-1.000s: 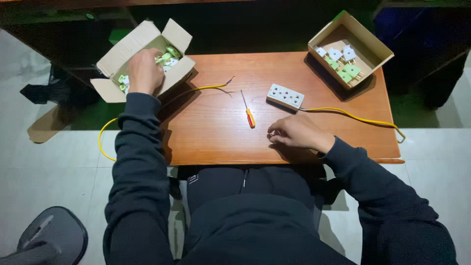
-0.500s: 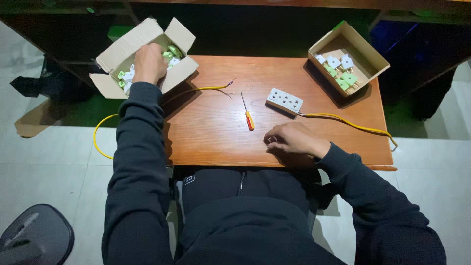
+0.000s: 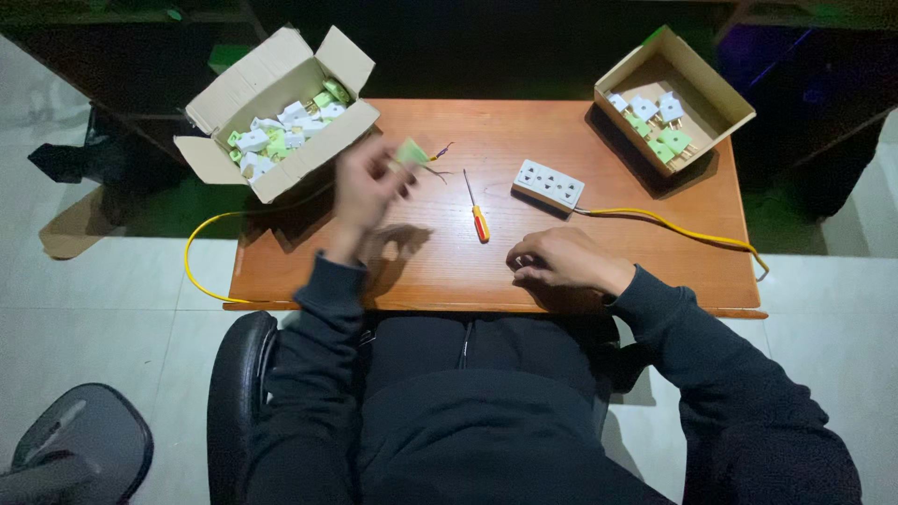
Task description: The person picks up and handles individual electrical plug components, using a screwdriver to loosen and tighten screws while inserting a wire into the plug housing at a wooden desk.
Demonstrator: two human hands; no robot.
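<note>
Pale floor tiles surrounded a wooden counter (image 3: 608,271). An open cardboard box (image 3: 271,103) of white and green plugs sat at its far left corner, and a smaller open box (image 3: 675,98) of the same at far right. Raised and blurred, the left hand (image 3: 367,187) pinched a green plug (image 3: 410,151) in its fingertips beside the left box. Curled shut, the right hand (image 3: 559,262) rested near the front edge; whether it held anything I cannot tell. Between them lay a screwdriver (image 3: 477,213) and a white socket strip (image 3: 548,184) with a yellow cable (image 3: 683,229).

The person wears a dark, near-black long-sleeved top with a zip (image 3: 463,351) running down the chest. Both sleeves end in snug ribbed cuffs, the left cuff (image 3: 323,271) and right cuff (image 3: 629,285), leaving both hands bare. The cloth folds softly along both arms.
</note>
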